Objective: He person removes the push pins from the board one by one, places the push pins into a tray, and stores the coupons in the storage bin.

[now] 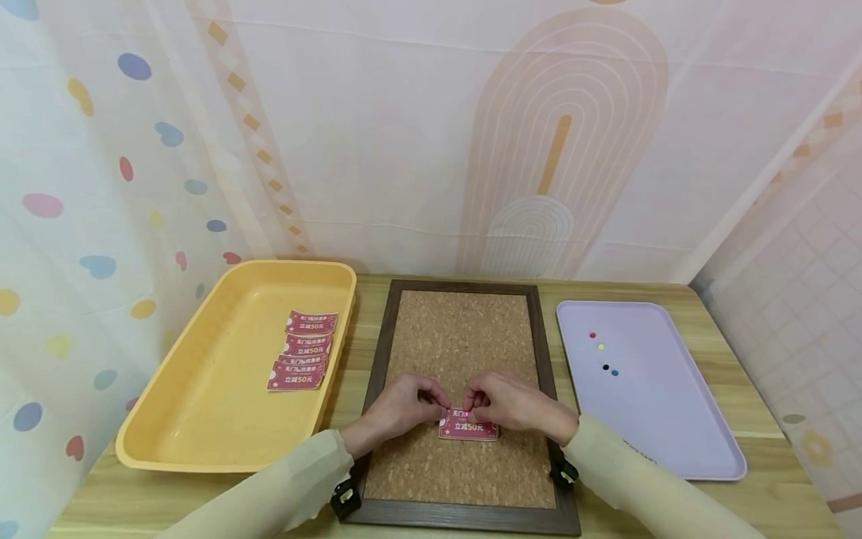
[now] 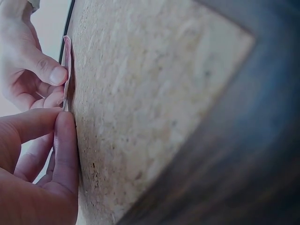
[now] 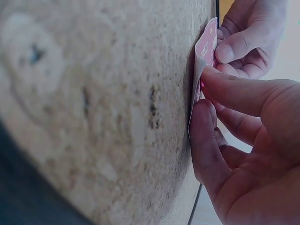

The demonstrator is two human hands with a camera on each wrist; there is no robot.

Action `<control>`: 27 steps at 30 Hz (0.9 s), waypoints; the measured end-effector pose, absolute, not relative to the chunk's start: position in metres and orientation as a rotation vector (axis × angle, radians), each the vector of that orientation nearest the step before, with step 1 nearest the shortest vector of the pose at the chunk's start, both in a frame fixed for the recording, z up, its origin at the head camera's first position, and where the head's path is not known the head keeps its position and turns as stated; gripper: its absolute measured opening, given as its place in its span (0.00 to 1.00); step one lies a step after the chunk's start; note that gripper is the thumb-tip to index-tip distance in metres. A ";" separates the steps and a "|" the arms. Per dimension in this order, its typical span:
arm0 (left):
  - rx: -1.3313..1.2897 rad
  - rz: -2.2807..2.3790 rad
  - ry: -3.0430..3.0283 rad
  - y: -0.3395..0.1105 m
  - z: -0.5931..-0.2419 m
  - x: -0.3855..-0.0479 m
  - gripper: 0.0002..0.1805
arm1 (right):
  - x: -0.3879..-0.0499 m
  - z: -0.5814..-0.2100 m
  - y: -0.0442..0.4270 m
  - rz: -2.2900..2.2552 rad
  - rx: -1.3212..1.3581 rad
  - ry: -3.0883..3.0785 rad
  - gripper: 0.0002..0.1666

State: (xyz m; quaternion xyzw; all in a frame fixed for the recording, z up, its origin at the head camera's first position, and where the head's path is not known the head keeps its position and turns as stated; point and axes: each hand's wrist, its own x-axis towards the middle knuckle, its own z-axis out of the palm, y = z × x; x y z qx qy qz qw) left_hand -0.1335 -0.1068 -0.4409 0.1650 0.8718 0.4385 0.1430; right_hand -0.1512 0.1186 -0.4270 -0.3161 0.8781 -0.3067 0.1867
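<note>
A red paper coupon [image 1: 470, 432] with white and yellow print lies against the lower middle of a framed cork board [image 1: 465, 337]. At the coupon's upper left edge, my left hand [image 1: 402, 404] pinches the paper between thumb and finger. My right hand [image 1: 508, 400] is at its upper edge, with thumb and finger around a small bright pink pushpin [image 3: 202, 85]. The pin's point is hidden. In the right wrist view the coupon [image 3: 206, 44] bends slightly off the cork, and both hands are close together.
Left of the board stands a yellow tray [image 1: 202, 374] with several matching coupons [image 1: 310, 346] overlapping along its right side. To the right, a lilac tray [image 1: 673, 404] holds several small coloured pins [image 1: 606, 367]. A patterned curtain [image 1: 377, 135] hangs behind the wooden table [image 1: 774, 404].
</note>
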 end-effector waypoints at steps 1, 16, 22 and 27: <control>0.476 1.266 2.515 -0.107 -0.441 -0.133 0.04 | -0.151 -0.427 0.119 -0.868 -0.893 2.471 0.07; 0.466 1.262 2.523 -0.106 -0.441 -0.133 0.05 | -0.150 -0.426 0.118 -0.805 -0.932 2.494 0.07; 0.474 1.258 2.536 -0.107 -0.441 -0.133 0.05 | -0.150 -0.426 0.118 -0.818 -0.926 2.498 0.08; 0.478 1.256 2.541 -0.107 -0.442 -0.133 0.05 | -0.149 -0.427 0.118 -0.822 -0.920 2.491 0.09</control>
